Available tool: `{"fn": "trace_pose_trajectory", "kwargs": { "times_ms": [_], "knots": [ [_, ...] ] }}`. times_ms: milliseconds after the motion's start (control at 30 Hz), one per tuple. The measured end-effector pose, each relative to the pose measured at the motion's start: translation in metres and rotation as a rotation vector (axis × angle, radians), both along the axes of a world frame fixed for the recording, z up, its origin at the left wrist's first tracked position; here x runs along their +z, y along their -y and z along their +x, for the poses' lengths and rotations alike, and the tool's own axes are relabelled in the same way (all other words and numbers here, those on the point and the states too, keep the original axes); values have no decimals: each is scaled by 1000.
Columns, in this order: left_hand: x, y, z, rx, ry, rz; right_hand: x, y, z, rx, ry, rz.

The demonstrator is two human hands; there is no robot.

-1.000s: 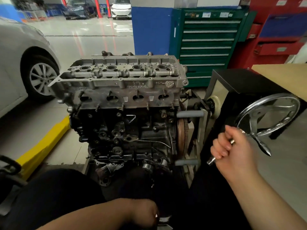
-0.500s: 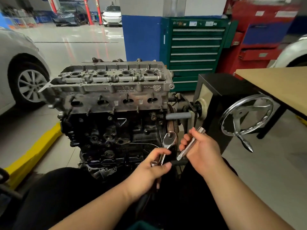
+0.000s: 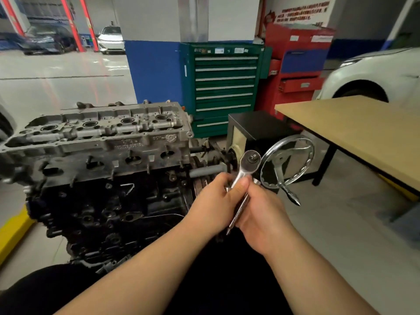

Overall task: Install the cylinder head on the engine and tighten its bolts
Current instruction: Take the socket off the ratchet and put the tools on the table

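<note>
The grey cast-aluminium cylinder head (image 3: 97, 135) sits far left, already seated on top of the black engine block (image 3: 109, 208), w/ four round wells showing along its top. It looks heavy and rigid, w/ hard edges; probably best lifted by its two ends, not the thin flanges.

At centre, near the person, the left hand (image 3: 213, 205) has its fingers curled round the shaft of a chrome ratchet wrench (image 3: 244, 176). The ratchet's round head points up and away, just in front of the stand. Steel, stiff, smooth, so likely slippery if oily; grip low on the handle for leverage.

The right hand (image 3: 261, 214) presses in against the same shaft from the right, thumb near the left one. Whether it also holds a separate bit can't be told; a small chrome piece shows by the thumb.

Both forearms reach forward from the lower edge and meet at mid-frame.

To the right stands the chrome spoked handwheel (image 3: 287, 162) of the engine stand, then the tan wooden table (image 3: 354, 128).

Judged step: getting the tool ready, bolts not yet being tightened.
</note>
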State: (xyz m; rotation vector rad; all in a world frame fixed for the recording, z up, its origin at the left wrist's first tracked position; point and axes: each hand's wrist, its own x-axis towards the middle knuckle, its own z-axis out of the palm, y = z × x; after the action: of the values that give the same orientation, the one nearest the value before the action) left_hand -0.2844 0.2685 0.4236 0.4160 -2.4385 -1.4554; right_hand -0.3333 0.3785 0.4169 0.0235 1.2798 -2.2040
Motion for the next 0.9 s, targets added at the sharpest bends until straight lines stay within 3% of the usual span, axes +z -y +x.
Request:
{"fn": "trace_pose_trajectory", "kwargs": {
  "times_ms": [100,200,367,533,633,733,833,900],
  "knots": [
    [18,-29,-25,-108,113,-179,5,-28,-18,-18,70,-64],
    [30,-63,-48,-217,196,-502,12,-65,-30,-39,150,-165],
    [43,-118,-69,-346,25,-1116,19,-111,-33,-86,115,-297],
    [89,-184,-98,-333,-152,-1135,47,-170,-56,-274,21,-469],
    [108,-227,-113,-276,-298,-1274,67,-209,-69,-320,-63,-589],
    [119,-264,-124,-286,-391,-1292,80,-244,-74,-395,-86,-649],
    [127,-293,-140,-410,-515,-1299,89,-275,-74,-480,-107,-682],
    [134,-309,-152,-558,-495,-1233,92,-296,-77,-498,-125,-757]
  ]
}}
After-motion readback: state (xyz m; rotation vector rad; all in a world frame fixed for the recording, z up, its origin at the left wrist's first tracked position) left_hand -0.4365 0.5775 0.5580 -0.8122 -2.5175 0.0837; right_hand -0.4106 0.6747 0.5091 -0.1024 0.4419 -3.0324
